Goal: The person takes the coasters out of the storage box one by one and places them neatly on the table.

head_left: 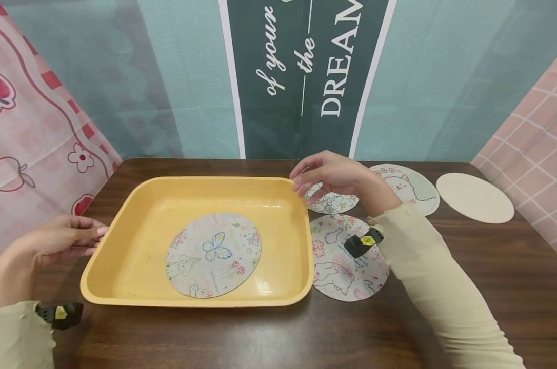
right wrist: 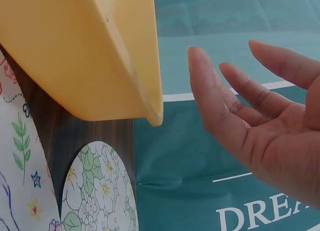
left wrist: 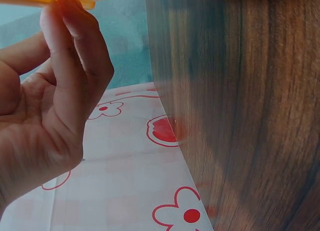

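A yellow rectangular tray [head_left: 278, 215] sits on the table, with a round mat [head_left: 214, 254] bearing a butterfly drawing lying inside it. At the tray's left side, my left hand [head_left: 71, 238] holds the rim with thumb and fingers; in the left wrist view its fingertips meet the yellow edge. By the far right corner, my right hand [head_left: 329, 174] hovers with relaxed, spread fingers. The right wrist view shows a gap between that hand [right wrist: 260, 111] and the tray's corner [right wrist: 152, 111], and nothing in its grasp.
Right of the tray lie a round mat with colourful doodles [head_left: 326, 279], a flower-patterned mat [head_left: 336, 204] partly behind my right hand, an alpaca mat [head_left: 417, 187] and a plain cream oval mat [head_left: 474, 198]. Patterned cloth [head_left: 24, 128] hangs at the left, and a teal backdrop [head_left: 200, 77] stands behind.
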Tool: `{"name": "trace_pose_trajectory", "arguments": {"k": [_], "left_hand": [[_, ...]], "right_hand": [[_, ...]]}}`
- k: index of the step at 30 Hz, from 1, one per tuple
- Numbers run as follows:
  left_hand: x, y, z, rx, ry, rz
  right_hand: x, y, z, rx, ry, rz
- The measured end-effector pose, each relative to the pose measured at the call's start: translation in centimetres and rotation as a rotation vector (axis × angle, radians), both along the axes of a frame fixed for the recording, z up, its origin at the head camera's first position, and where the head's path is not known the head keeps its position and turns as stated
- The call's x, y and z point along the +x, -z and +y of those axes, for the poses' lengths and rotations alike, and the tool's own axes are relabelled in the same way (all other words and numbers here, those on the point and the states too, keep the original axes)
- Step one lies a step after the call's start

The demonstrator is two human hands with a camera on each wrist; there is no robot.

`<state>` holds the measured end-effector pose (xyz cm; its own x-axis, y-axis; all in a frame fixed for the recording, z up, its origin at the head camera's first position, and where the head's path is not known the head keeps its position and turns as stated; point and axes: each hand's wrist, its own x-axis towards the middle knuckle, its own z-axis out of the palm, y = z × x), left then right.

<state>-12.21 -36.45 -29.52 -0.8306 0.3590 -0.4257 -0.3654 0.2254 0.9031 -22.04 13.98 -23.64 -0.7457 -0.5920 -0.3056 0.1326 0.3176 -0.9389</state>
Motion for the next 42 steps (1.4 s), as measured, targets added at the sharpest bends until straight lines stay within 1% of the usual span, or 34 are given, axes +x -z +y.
{"name": "trace_pose_trajectory", "arguments": {"k": [4, 13, 21, 27, 34, 38, 42], "left_hand": [[0.0, 0.0, 0.0, -0.012, -0.01, -0.003], [0.0, 0.1, -0.1, 0.029, -0.004, 0.002], [0.0, 0.0, -0.1, 0.018, -0.003, 0.006], [0.0, 0.1, -0.2, 0.032, 0.004, 0.007], [0.0, 0.0, -0.2, 0.028, 0.018, 0.002], [0.0, 0.0, -0.2, 0.052, 0.032, -0.001], [0.1, 0.1, -0.2, 0.067, 0.031, -0.006]], "right_hand": [[0.0, -0.2, -0.5, -0.016, 0.001, -0.004], [-0.1, -0.4, -1.9, 0.0, -0.009, 0.015], [0.0, -0.4, -3.5, -0.004, -0.015, 0.009], [-0.2, -0.2, -4.3, -0.02, -0.028, -0.007], [-0.2, 0.4, -5.1, -0.033, -0.012, -0.032], [-0.3, 0.7, -5.5, -0.034, -0.012, -0.048], [-0.2, 0.9, -6.0, -0.037, -0.021, -0.058]]}}
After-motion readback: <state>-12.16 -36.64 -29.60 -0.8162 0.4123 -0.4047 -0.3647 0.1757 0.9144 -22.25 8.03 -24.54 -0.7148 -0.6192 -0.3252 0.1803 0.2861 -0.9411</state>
